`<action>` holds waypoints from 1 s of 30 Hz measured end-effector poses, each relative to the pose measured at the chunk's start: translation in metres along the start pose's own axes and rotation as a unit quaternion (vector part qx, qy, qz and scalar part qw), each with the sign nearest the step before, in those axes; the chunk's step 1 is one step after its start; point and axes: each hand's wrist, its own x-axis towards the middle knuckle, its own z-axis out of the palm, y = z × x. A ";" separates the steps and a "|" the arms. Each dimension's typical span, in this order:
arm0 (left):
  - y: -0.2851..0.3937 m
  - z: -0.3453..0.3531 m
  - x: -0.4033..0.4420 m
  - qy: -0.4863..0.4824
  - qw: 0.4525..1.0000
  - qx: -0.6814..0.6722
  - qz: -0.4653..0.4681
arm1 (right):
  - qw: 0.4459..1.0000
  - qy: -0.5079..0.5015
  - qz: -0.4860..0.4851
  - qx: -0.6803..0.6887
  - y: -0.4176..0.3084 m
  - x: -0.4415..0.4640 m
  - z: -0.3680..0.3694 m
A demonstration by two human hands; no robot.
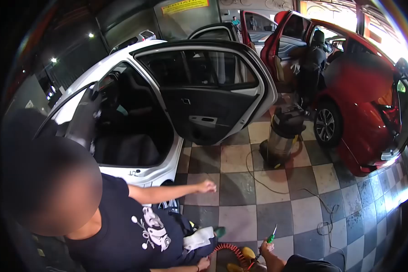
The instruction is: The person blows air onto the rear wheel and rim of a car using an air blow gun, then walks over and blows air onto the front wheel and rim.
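Observation:
At the bottom centre-right, a hand (pixel 267 248), which looks like my right hand, is closed around a green air blow gun (pixel 271 237) with a thin metal nozzle pointing up. A coiled red hose (pixel 229 247) runs beside it, above yellow shoes (pixel 248 253) on the tiles. My left hand cannot be made out. Close by on the left stands a person in a dark printed T-shirt (pixel 122 226), one arm stretched out over the floor. A white cloth (pixel 198 238) hangs at that person's waist.
A white car (pixel 170 165) has its rear door (pixel 204 109) open. At the right stands a red car (pixel 358 90) with open doors; a person in dark clothes (pixel 310 68) is beside it. A vacuum cleaner (pixel 283 136) and a cable (pixel 324 204) are on the checkered floor.

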 end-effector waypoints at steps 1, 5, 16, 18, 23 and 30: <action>-0.001 0.002 -0.012 0.001 1.000 -0.015 -0.010 | 1.000 0.004 0.001 -0.005 -0.006 0.005 -0.016; -0.047 0.028 -0.081 -0.004 0.996 -0.061 -0.059 | 0.993 -0.052 0.092 -0.046 0.002 0.005 -0.083; -0.226 0.094 -0.192 0.187 0.982 -0.010 0.030 | 0.910 -0.207 0.297 0.201 0.132 0.088 -0.174; -0.217 0.074 -0.242 0.102 0.991 -0.054 -0.069 | 0.905 -0.213 0.314 0.190 0.163 0.098 -0.180; -0.314 0.126 -0.322 0.108 0.970 -0.030 -0.215 | 0.908 -0.229 0.323 0.135 0.202 0.087 -0.188; -0.356 0.141 -0.386 0.055 0.941 -0.117 -0.312 | 0.916 -0.395 0.042 -0.061 0.106 -0.073 -0.123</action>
